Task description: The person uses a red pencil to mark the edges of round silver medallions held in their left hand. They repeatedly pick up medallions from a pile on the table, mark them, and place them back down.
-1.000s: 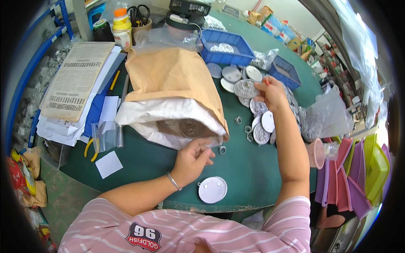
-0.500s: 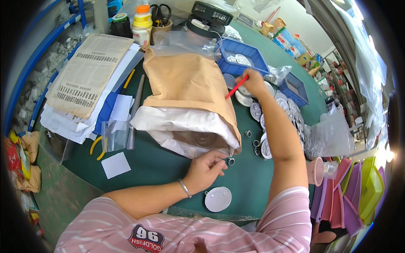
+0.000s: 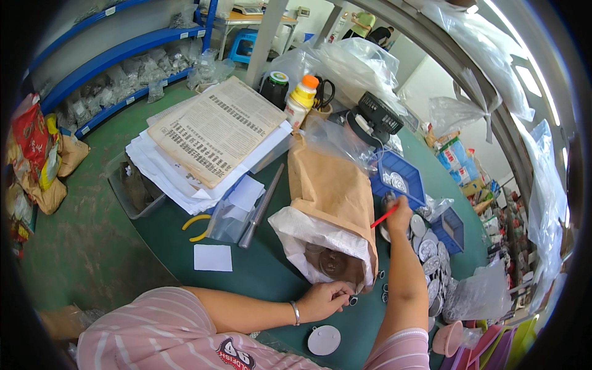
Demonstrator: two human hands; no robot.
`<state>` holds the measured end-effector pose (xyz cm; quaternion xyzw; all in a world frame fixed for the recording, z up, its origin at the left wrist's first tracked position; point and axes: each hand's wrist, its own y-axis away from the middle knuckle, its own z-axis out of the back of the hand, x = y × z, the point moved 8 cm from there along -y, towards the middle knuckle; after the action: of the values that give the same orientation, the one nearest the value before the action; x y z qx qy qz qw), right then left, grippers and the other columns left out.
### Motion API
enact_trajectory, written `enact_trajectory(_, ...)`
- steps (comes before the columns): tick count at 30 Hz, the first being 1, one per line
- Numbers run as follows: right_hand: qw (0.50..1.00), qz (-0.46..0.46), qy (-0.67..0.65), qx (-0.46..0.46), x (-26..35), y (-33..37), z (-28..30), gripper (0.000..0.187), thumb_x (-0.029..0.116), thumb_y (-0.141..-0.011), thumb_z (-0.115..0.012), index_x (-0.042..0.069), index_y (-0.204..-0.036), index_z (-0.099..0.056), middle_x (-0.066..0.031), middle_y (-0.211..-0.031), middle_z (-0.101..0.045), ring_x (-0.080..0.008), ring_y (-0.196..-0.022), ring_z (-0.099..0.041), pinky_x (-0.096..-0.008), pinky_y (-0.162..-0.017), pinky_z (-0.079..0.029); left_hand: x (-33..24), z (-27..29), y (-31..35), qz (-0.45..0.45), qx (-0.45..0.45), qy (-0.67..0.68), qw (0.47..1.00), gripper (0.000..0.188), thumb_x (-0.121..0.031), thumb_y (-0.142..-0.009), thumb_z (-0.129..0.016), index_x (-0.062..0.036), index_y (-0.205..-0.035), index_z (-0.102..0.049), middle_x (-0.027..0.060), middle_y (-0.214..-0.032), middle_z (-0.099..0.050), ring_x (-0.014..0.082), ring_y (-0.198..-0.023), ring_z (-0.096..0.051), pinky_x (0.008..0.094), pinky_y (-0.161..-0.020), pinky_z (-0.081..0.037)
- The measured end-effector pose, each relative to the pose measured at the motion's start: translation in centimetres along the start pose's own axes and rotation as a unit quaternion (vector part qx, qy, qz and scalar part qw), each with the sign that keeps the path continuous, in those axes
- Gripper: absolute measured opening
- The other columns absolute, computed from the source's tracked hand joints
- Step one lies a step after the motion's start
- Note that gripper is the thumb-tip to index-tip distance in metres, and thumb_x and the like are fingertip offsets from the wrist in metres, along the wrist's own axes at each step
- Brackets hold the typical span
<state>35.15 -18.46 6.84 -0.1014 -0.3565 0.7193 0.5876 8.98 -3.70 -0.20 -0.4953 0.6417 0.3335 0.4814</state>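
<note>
My right hand (image 3: 401,214) is closed around a thin red pen (image 3: 385,216), beside the right side of a brown paper bag (image 3: 333,179). Small metal discs lie by that hand; its fingertips are partly hidden. The bag lies with its white woven mouth (image 3: 290,231) turned toward me, and a round, brownish see-through shape (image 3: 333,264) shows inside. At the mouth's lower corner rests my left hand (image 3: 325,301), fingers curled and pressed together; what they hold, if anything, is hidden. A small metal ring (image 3: 353,301) sits at its fingertips. Nearer me lies a pale round disc (image 3: 324,340).
Newspaper (image 3: 216,132) and white sheets are stacked left, with a grey rod (image 3: 262,206) and yellow-handled pliers (image 3: 196,228). Silver discs (image 3: 431,265) are heaped right, near blue trays (image 3: 399,172) and a pink cup (image 3: 448,339). Bottles (image 3: 301,102) and a black device (image 3: 377,114) stand behind.
The view has swung left, so the table items sit lower and farther right. My right hand still grips the red pen near the bag; my left hand stays by the bag's corner.
</note>
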Motion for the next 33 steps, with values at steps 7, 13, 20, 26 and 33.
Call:
enact_trajectory(7,0.780,-0.375,-0.499,-0.047,-6.6,5.4,5.4,0.026,0.001,-0.079,-0.060,0.012,-0.070,-0.038,-0.0010,-0.068,-0.053,-0.0165,-0.061,-0.057,-0.0343,-0.054,-0.049,0.1,-0.4,-0.1,0.039,0.026,0.029,0.998,0.016,-0.009,-0.088,-0.053,0.0014,-0.100,-0.053,0.0052,-0.085,-0.061,0.0102,-0.070,-0.060,0.0222,-0.063,-0.051)
enact_trajectory(13,0.653,-0.375,-0.652,-0.089,-0.2,15.0,11.9,0.028,-0.003,-0.082,-0.055,0.012,-0.067,-0.037,-0.0025,-0.066,-0.051,-0.0127,-0.060,-0.055,-0.0297,-0.059,-0.054,0.1,-0.5,-0.6,0.050,0.053,0.081,0.994,0.029,-0.014,-0.088,-0.057,0.0001,-0.111,-0.048,0.0065,-0.089,-0.061,0.0119,-0.076,-0.061,0.0241,-0.065,-0.050)
enact_trajectory(20,0.632,-0.357,-0.686,-0.047,7.2,22.6,10.9,0.028,-0.003,-0.079,-0.057,0.013,-0.070,-0.036,0.0008,-0.063,-0.042,-0.0070,-0.053,-0.040,-0.0195,-0.040,-0.032,-3.2,0.2,-0.7,-0.047,0.062,0.208,0.975,0.040,-0.010,-0.086,-0.058,-0.0030,-0.122,-0.043,0.0037,-0.110,-0.056,0.0104,-0.096,-0.054,0.0241,-0.078,-0.047)
enact_trajectory(26,0.759,-0.229,-0.609,-0.022,6.9,22.9,13.3,0.031,-0.005,-0.076,-0.064,0.009,-0.072,-0.037,-0.0157,-0.086,-0.063,-0.0118,-0.070,-0.054,-0.0247,-0.067,-0.045,-2.2,0.1,-1.0,-0.016,0.031,0.124,0.992,0.027,0.003,-0.082,-0.058,0.0041,-0.108,-0.055,0.0067,-0.097,-0.063,0.0102,-0.086,-0.059,0.0222,-0.077,-0.048)
enact_trajectory(33,0.765,-0.224,-0.603,0.002,7.7,22.5,13.3,0.035,-0.013,-0.072,-0.065,0.007,-0.071,-0.036,-0.0165,-0.088,-0.063,-0.0117,-0.073,-0.056,-0.0224,-0.065,-0.046,-1.5,0.3,-0.6,0.004,0.029,0.111,0.993,0.023,0.002,-0.079,-0.062,0.0037,-0.101,-0.056,0.0057,-0.090,-0.062,0.0087,-0.082,-0.057,0.0219,-0.073,-0.048)
